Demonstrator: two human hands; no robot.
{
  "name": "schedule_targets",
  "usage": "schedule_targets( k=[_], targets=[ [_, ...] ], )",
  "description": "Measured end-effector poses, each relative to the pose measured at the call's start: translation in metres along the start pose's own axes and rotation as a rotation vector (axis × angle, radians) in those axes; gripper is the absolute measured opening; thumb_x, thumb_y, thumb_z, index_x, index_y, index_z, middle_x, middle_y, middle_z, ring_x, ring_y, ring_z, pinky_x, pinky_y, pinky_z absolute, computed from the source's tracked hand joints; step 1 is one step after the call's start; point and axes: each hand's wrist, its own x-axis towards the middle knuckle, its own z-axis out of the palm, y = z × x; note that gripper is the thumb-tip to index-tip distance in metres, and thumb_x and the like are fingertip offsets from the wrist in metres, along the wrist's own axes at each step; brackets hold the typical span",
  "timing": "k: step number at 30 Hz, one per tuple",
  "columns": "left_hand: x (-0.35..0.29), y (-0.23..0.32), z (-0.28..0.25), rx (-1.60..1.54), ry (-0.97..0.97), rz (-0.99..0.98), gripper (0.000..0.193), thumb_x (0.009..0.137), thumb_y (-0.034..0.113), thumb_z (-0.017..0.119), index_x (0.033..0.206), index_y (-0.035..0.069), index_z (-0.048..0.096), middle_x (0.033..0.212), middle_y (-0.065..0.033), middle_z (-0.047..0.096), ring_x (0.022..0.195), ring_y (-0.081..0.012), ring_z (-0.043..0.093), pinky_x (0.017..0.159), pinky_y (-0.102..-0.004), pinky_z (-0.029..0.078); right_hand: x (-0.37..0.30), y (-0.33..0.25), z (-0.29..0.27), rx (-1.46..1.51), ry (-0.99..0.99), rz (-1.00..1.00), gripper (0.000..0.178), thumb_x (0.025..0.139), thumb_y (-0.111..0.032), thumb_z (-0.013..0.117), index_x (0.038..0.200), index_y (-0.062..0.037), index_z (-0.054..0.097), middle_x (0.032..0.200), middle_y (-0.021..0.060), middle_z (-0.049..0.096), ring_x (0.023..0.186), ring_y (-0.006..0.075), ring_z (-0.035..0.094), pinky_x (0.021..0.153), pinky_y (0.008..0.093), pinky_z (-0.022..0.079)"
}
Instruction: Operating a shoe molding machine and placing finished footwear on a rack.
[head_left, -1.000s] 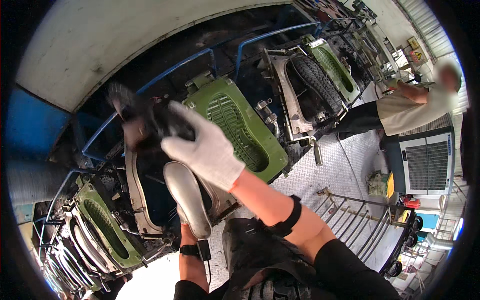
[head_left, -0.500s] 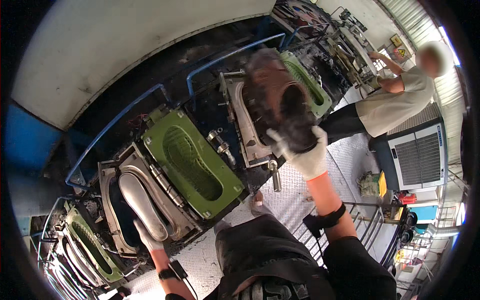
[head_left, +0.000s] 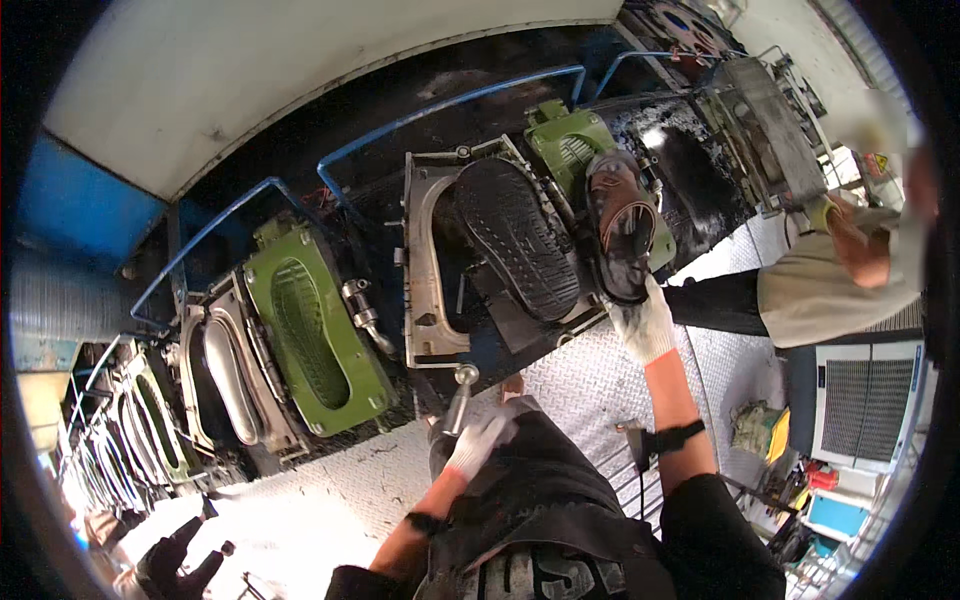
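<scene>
Light is uneven, with the steel floor [head_left: 300,520] blown out to white glare just left of the left hand's fingers [head_left: 480,436], deep shadow above the right hand's fingers [head_left: 640,310] (machine recesses nearly black), and fisheye bending with dark vignetting and softness toward the rim.

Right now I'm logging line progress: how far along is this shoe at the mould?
Done: the mould stands open, black sole up. In hand: the right hand holds the brown shoe above it; the left hand grips the lever. Left: the shoe isn't set down anywhere yet.
</scene>
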Motion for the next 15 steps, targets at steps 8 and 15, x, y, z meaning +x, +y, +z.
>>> schedule_targets(
  k=[8,15],
  targets=[
    [0.231,-0.061,0.0,-0.809,1.053,-0.004,0.063,0.095,0.048,0.048,0.136,0.0,0.045,0.134,-0.0167,0.051,0.117,-0.0275,0.053,0.1,-0.0362,0.041,-0.059,0.022,0.037,-1.005,-0.118,-0.77,0.032,0.09,-0.009,0.055,0.122,-0.007,0.056,0.114,0.005,0.061,0.101,0.0159,0.06,0.079,0.0302,0.047],
    [0.265,0.069,-0.012,-0.713,1.105,0.021,0.047,0.101,0.034,0.041,0.137,0.004,0.046,0.127,-0.0114,0.058,0.105,-0.0241,0.058,0.09,-0.0337,0.049,-0.003,0.03,0.09,-1.739,-0.511,-0.997,0.06,0.073,-0.018,0.073,0.127,-0.0077,0.05,0.13,0.0174,0.05,0.124,0.0423,0.042,0.102,0.0474,0.039]
  ],
)
